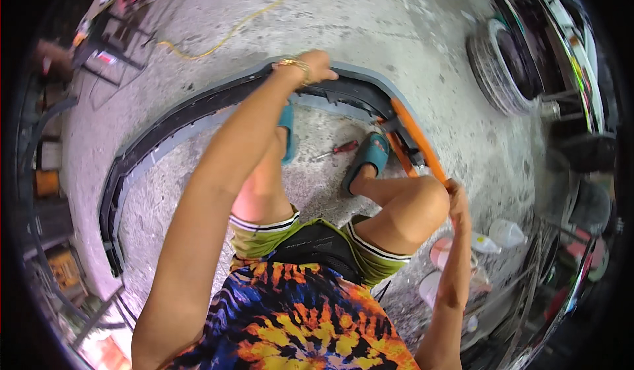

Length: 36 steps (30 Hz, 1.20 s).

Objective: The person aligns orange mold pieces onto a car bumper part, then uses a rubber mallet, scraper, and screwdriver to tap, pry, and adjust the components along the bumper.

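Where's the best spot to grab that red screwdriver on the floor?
Probably by the thick handle, from straight above, fingers either side of its middle. The screwdriver lies flat, its thin shaft pointing left and offering less to hold. The right teal slipper sits close to the handle's right end, so reaching in from that side looks awkward.

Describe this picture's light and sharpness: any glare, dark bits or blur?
In the head view, black fills the corners; glare whitens a patch at lower left; the left leg carries a bright pinkish spot; the orange part reads clearly; the clutter at far right is dim and soft.
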Available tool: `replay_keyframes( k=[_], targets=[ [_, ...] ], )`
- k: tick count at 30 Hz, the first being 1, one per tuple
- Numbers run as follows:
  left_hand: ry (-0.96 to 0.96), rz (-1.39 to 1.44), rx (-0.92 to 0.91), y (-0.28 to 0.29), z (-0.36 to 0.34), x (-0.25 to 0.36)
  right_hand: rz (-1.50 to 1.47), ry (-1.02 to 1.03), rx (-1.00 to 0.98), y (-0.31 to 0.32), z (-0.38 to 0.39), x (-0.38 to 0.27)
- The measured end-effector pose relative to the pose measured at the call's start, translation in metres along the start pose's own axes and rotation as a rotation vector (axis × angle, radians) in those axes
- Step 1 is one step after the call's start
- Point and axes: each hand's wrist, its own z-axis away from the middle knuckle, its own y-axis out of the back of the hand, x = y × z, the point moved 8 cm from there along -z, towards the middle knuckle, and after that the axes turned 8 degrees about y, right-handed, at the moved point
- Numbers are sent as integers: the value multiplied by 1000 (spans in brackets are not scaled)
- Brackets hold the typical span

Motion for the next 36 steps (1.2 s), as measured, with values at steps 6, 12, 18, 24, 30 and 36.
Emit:
replay_keyframes(
  k=[6, 12, 18, 24, 30, 36],
  targets=[
    [39, -359, -52, -43, -5, 24, 248, -131, -53, 38, -176, -110],
    [-183, -406, 274, -43, -11, 47, -310, 21, -670, -128, -221, -209],
    [0, -250, -261, -39, -5, 32, 5, 192, -572, -113, -236, -268],
    [35, -154, -170, -31, -10, 19, -254, 99, -612, -120, -240, -247],
    [55, -154, -177, -32, -17, 14, -249, 36, -551, -110, -237, -240],
    [56, -144, -177, -31, -16, 14, -254, 19, -527, -111, -237, -233]
  ],
)
